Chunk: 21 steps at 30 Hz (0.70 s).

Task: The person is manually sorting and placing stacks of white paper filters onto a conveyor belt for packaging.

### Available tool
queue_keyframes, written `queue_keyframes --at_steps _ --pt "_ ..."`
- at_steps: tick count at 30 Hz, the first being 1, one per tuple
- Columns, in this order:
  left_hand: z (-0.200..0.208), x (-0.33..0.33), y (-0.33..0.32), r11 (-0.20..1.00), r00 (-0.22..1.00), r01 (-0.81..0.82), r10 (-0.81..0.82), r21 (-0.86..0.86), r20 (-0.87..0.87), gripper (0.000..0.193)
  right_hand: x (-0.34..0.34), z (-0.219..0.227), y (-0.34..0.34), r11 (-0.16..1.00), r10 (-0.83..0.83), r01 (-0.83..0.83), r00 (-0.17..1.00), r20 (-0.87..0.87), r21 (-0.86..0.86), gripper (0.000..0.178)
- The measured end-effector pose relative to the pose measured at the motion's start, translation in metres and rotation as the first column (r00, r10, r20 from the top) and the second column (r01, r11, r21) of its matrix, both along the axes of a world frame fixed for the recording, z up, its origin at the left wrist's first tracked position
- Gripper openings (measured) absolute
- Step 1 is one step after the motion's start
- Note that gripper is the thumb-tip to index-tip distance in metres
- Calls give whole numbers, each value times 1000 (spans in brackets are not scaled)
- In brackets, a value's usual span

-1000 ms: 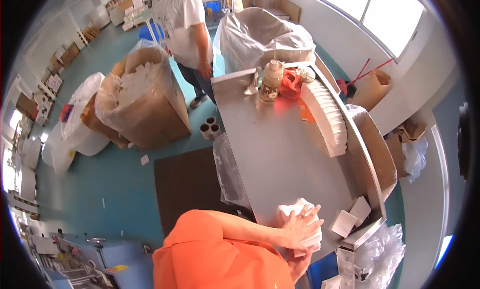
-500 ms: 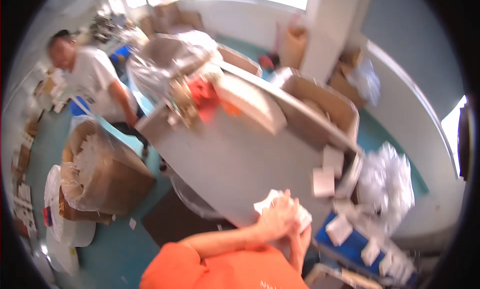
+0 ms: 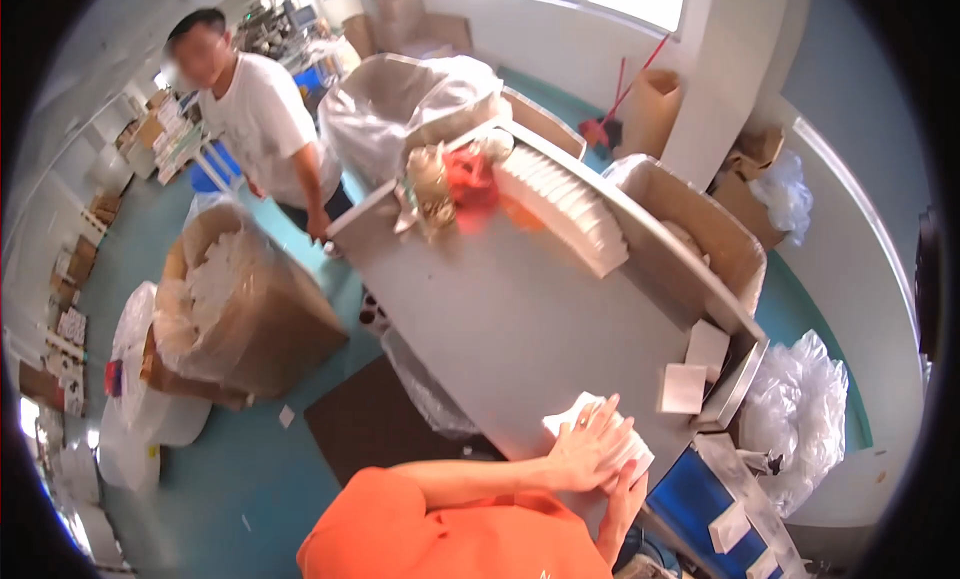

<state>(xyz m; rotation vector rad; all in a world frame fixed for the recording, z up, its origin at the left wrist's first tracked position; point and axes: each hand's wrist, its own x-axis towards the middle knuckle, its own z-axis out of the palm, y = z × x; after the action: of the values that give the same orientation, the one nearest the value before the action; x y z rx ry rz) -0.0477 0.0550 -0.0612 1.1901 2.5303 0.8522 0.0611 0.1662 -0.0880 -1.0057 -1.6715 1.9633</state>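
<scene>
At the near edge of the grey table [image 3: 450, 309], both hands are on a small stack of white, flat-looking pieces [image 3: 565, 416]; their exact kind I cannot make out. My left hand [image 3: 585, 452] reaches across from the left and grips the stack from above, its fingers laid over the top. My right hand [image 3: 624, 497] holds the stack's near right side, fingers curled around the corner. Two square white boxes or blocks [image 3: 683, 389] lie on the table to the right of the hands.
A long row of nested white pieces [image 3: 570, 214] lies at the far edge beside red and gold bundles [image 3: 470, 179]. Lined cartons [image 3: 690, 214] stand behind. Right, a blue-topped surface [image 3: 690, 494] holds white pieces. Left, a person [image 3: 265, 119] stands past a large carton [image 3: 270, 319].
My view has shifted, so the table and the person sit further right in the picture. Both hands stay on the white stack. The person has turned slightly, with an arm near the table corner.
</scene>
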Motion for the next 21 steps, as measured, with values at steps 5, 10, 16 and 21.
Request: queue_keyframes --at_steps 5,10,16,21 --pt "6 -1 -7 996 996 -79 80 -33 31 87 -5 -18 3 999 36 -36 995 90 -3 31" --pt "9 -1 -8 994 995 -85 89 -74 53 92 11 -9 -7 926 6 -45 995 -102 -375 35" --pt "8 -19 3 996 999 -48 48 74 -9 79 32 -37 32 906 -280 240 957 -69 -348 40" --pt "26 -27 4 998 998 -53 54 15 -34 74 16 18 37 994 -102 107 982 159 -26 32"
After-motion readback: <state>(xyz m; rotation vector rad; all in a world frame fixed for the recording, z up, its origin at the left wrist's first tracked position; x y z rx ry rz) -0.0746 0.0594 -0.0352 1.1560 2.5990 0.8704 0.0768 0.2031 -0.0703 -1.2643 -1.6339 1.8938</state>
